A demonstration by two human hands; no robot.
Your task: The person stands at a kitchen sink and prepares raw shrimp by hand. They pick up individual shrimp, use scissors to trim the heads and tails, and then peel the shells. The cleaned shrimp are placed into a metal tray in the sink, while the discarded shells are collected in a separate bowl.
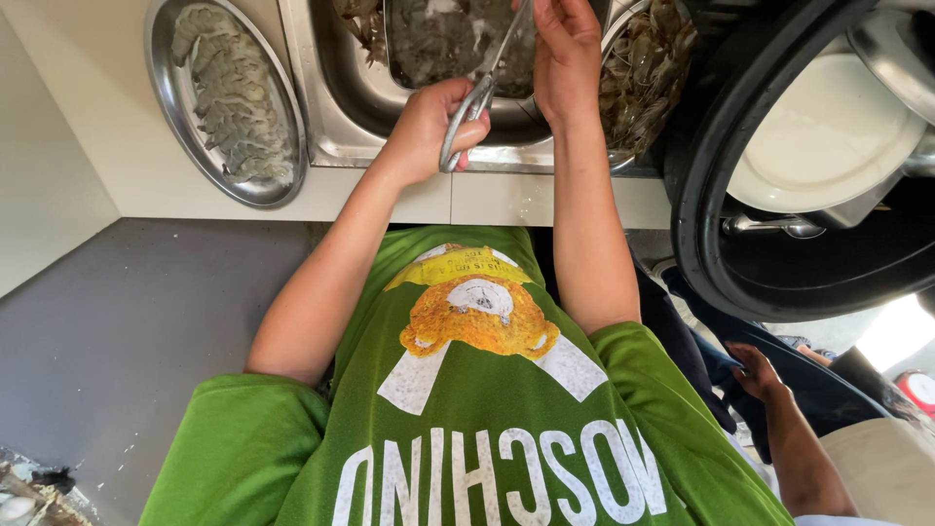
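Above sink (341, 107), scissors (479, 97) tips cut off.

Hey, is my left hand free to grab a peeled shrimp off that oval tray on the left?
Probably not right away. The left hand is closed on the scissors over the sink. The way to the oval tray looks open, but the scissors would have to be put down first.
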